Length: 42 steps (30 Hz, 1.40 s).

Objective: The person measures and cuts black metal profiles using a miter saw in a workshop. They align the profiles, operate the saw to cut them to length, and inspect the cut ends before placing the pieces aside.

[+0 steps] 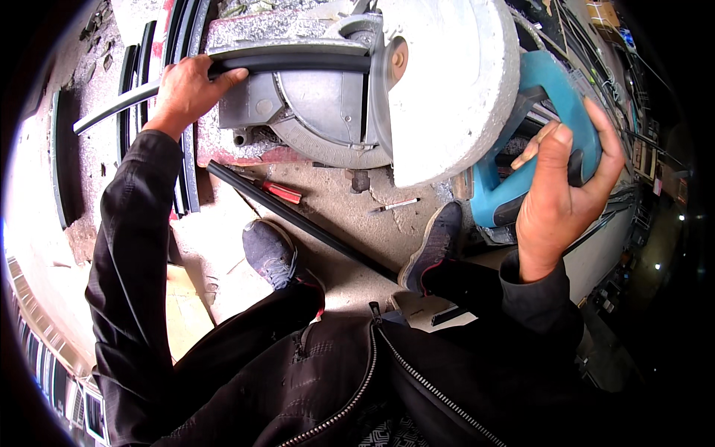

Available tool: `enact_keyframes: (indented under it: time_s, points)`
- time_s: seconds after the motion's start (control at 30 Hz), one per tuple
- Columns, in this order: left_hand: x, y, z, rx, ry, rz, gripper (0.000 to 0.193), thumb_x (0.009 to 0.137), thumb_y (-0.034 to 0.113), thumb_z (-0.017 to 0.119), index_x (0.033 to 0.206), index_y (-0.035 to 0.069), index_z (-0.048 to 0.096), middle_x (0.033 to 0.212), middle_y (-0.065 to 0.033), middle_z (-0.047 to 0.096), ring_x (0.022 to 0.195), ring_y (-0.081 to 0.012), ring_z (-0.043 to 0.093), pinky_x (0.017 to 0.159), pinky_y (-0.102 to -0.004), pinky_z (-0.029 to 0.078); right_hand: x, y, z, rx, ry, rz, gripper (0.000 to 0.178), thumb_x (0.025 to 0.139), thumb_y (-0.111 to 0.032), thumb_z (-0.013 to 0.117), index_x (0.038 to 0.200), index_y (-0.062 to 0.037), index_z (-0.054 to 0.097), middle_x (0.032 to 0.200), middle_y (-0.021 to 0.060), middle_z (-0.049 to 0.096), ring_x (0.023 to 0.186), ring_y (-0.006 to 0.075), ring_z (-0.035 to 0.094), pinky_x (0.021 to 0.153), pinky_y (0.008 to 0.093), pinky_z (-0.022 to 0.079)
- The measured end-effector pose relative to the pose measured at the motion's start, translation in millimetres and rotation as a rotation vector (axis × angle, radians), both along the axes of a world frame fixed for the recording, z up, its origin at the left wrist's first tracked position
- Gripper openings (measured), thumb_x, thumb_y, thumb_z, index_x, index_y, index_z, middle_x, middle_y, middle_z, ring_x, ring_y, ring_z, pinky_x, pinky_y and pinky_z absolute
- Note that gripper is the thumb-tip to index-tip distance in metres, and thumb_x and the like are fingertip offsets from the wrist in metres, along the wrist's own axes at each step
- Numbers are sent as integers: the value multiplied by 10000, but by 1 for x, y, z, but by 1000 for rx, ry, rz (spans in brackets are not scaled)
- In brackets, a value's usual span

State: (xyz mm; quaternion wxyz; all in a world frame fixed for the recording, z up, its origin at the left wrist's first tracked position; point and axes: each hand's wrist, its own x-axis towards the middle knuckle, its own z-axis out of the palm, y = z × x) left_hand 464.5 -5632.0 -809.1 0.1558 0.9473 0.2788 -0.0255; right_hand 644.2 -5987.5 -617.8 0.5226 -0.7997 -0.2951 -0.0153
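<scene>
The left hand [185, 91] grips a long black strip [305, 62], thumb on the near side and the other fingers bent over the top, so the strip is pinched between them. The strip lies along the back fence of a saw [328, 100]; one end sticks out well past the hand to the left, and the other reaches the blade [383, 97] (whether it touches, I cannot tell). A big whitish guard [454, 82] covers much of the blade. The right hand [570, 186] is wrapped around the saw's blue handle [564, 86], fingers curled through the opening and thumb bent over the near side.

On the floor [350, 264], between the saw and the person, another black bar [298, 220] lies slantwise, passing between two dark shoes [268, 249]. A red-handled tool [283, 192] lies just beside the bar, and a thin pen-like thing [395, 205] lies near the right shoe.
</scene>
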Motion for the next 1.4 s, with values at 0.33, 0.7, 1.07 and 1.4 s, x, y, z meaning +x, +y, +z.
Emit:
enact_keyframes:
  time_s: [0.33,0.7,1.07,1.4]
  points:
    - [-1,4,-11,41,-61,-35,695,867,669,696,854,-25,718,754,-193,709,781,-373,715,821,-462,534,-2,-3,-5,-10,-22,-2,425,998,-113,651,1369,-20,464,932,96,642,661,109,596,601,248,522]
    - [-1,3,-9,17,-48,-24,694,869,665,697,833,-28,709,751,-203,704,773,-381,711,809,-472,535,-8,0,-4,-51,-10,-28,456,1024,-135,631,1399,8,414,864,95,626,707,126,570,637,290,547]
    - [-2,5,-13,31,-59,-31,707,865,666,701,834,-40,713,757,-217,705,775,-387,716,805,-469,547,-9,-4,-9,-51,-33,-30,438,1014,-107,623,1390,-8,422,873,93,623,669,121,566,611,278,527]
    - [-2,6,-14,8,-63,-36,707,868,662,701,842,-44,718,765,-221,708,784,-389,717,814,-467,546,-9,-6,-16,0,-49,-17,410,999,-56,623,1367,-18,446,875,90,635,599,105,572,568,245,491]
